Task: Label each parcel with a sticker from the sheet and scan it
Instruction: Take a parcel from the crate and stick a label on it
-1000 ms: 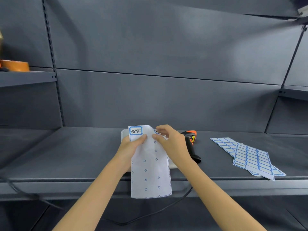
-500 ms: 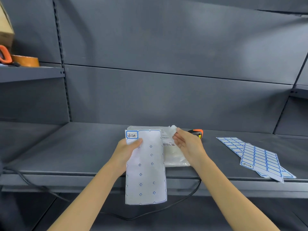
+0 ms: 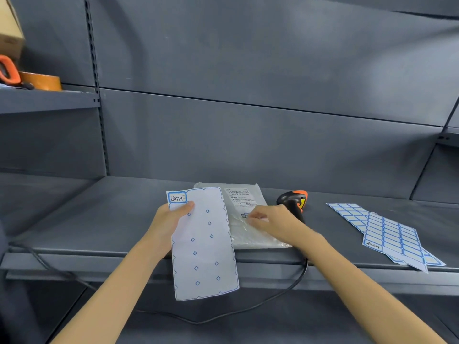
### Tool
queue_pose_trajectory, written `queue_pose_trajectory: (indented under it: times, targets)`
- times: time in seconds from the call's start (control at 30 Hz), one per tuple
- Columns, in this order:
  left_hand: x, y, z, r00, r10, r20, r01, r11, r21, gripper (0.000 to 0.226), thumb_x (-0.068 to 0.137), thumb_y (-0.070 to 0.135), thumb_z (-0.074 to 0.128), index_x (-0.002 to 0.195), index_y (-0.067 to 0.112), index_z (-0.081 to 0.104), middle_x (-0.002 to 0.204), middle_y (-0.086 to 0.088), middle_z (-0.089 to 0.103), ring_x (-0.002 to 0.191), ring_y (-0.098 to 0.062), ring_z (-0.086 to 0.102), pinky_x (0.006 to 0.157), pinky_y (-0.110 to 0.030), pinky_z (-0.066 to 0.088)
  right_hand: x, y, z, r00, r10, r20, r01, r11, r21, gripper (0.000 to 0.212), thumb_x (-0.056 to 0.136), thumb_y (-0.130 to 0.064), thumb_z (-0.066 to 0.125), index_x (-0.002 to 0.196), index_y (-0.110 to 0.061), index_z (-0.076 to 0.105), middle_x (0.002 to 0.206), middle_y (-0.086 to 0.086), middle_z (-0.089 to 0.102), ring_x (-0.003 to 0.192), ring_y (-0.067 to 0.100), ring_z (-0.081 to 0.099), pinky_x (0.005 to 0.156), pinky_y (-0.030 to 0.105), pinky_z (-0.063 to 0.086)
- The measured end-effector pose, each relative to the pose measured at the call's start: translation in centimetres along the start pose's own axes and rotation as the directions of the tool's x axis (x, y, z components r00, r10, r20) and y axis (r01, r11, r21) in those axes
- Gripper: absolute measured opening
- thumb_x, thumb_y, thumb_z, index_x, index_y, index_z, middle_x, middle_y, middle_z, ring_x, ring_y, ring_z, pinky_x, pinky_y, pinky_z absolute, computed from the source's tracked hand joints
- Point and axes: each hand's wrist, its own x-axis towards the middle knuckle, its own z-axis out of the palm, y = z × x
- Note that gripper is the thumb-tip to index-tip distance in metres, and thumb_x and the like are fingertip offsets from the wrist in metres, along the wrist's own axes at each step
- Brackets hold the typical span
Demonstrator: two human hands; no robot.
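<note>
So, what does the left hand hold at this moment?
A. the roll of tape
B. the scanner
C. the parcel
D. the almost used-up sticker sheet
D: the left hand grips the nearly empty sticker sheet, thumb on its front, while the scanner lies on the shelf beside the parcel.

Sticker sheet (image 3: 203, 244) hides the parcel (image 3: 250, 219) left part; right hand (image 3: 275, 220) covers the scanner (image 3: 293, 201) handle; parcel label print too small to read.
</note>
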Motion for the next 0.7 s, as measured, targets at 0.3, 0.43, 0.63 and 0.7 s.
queue_pose_trajectory:
  times: [0.3, 0.43, 0.63, 0.7]
  targets:
    - [-0.5, 1.3, 1.9, 1.000, -0.005, 0.028, 0.007, 0.999, -0.043, 0.020, 0.092, 0.014, 0.060, 0.111, 0.011, 0.066, 0.104, -0.006, 0.072, 0.089, -0.023, 0.068, 0.075, -0.032, 0.054, -0.3, -1.6, -1.2, 0.996, 0.077, -0.050, -0.045, 0.883, 0.467, 0.023, 0.094, -0.041, 0.054, 0.096, -0.026, 0.072, 0.101, -0.014, 0.070, 0.101, 0.002, 0.063, 0.090, 0.016, 0.045]
    - [-0.4, 1.7, 4.2, 1.000, 0.000, 0.011, 0.001, 0.998, -0.060, 0.015, 0.092, 0.013, 0.060, 0.106, 0.013, 0.066, 0.105, -0.006, 0.070, 0.097, -0.026, 0.066, 0.085, -0.037, 0.053, -1.1, -3.4, 0.0, 0.998, 0.047, 0.038, -0.061, 0.733, 0.677, 0.014, 0.090, -0.034, 0.065, 0.084, -0.022, 0.069, 0.088, -0.014, 0.072, 0.083, -0.001, 0.066, 0.073, 0.009, 0.048]
    - [1.0, 0.9, 6.4, 0.993, 0.073, -0.090, -0.063, 0.992, 0.108, 0.051, 0.090, 0.027, 0.064, 0.136, 0.015, 0.047, 0.135, 0.004, 0.051, 0.121, -0.015, 0.051, 0.094, -0.026, 0.038, -1.5, -0.3, -3.7, 0.925, 0.348, -0.150, -0.139, 0.679, 0.721, 0.008, 0.090, -0.022, 0.063, 0.085, -0.015, 0.061, 0.089, 0.005, 0.068, 0.072, 0.017, 0.063, 0.069, 0.032, 0.052]
    - [1.7, 0.2, 6.1, 0.978, 0.028, -0.205, 0.035, 0.955, 0.295, 0.073, 0.086, 0.035, 0.068, 0.146, 0.017, 0.030, 0.146, 0.001, 0.037, 0.132, -0.021, 0.039, 0.101, -0.031, 0.033, -2.1, 3.4, -6.0, 0.835, 0.488, -0.253, -0.193, 0.691, 0.697, 0.010, 0.090, -0.024, 0.062, 0.085, -0.015, 0.060, 0.088, 0.005, 0.066, 0.072, 0.020, 0.061, 0.068, 0.034, 0.052]
